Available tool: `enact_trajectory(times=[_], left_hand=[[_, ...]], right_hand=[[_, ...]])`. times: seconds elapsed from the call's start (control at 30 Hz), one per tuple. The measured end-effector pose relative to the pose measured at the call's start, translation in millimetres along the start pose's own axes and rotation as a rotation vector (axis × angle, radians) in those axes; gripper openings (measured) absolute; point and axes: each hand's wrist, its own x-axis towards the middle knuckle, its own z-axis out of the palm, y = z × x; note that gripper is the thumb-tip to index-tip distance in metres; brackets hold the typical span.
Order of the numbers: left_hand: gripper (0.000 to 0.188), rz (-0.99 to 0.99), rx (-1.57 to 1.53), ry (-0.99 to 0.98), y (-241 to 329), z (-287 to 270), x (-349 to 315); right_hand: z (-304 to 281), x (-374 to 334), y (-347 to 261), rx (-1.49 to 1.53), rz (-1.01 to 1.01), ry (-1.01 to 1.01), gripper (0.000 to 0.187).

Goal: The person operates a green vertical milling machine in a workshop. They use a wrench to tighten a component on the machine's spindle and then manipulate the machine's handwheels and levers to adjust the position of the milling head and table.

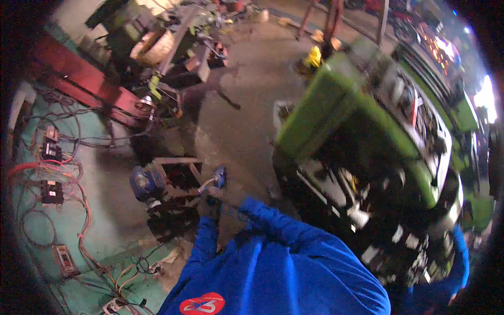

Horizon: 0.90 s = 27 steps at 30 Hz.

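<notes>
Both my arms, in blue sleeves, reach forward from the lower edge and meet near the middle. My right hand (217,193) lies across or against my left hand (210,203), which looks dark and is partly hidden; the fingers of both are blurred. Just beyond them is a small blue object (220,177), its kind unclear, touching or very near my fingers. To the left of my hands stands a low metal frame (178,161) with a blue motor-like unit (146,181) at its left side.
A green metal cabinet-like body (336,110) with dark, cluttered openings stands on the right. Cables (84,210) and black boxes (52,192) hang on the green wall at left, below a red beam (84,86). Sparks (438,50) fly at the far right. Another person's blue sleeve (460,257) shows lower right.
</notes>
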Motion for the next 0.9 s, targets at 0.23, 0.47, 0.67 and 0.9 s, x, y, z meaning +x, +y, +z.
enact_trajectory(times=[0.23, 0.47, 0.67, 0.9], left_hand=[[0.017, -0.167, -1.008, 0.154, -8.8, 64.8, 252.7], [0.026, -0.109, -0.559, 0.198, 4.0, 67.4, 407.0], [0.025, -0.389, -0.632, -0.243, 98.3, 69.4, 570.8], [0.028, -0.564, -0.933, -0.263, 108.1, 79.2, 752.1]], right_hand=[[-25.0, 182.6, -9.6, 0.389, -0.081, -0.036, 0.033], [-49.1, 297.6, -74.2, 0.217, 0.035, -0.244, 0.038], [-44.9, 468.4, -131.7, 0.330, -0.124, 0.019, 0.036], [-84.7, 653.4, -224.7, 0.312, 0.029, 0.178, 0.041]])
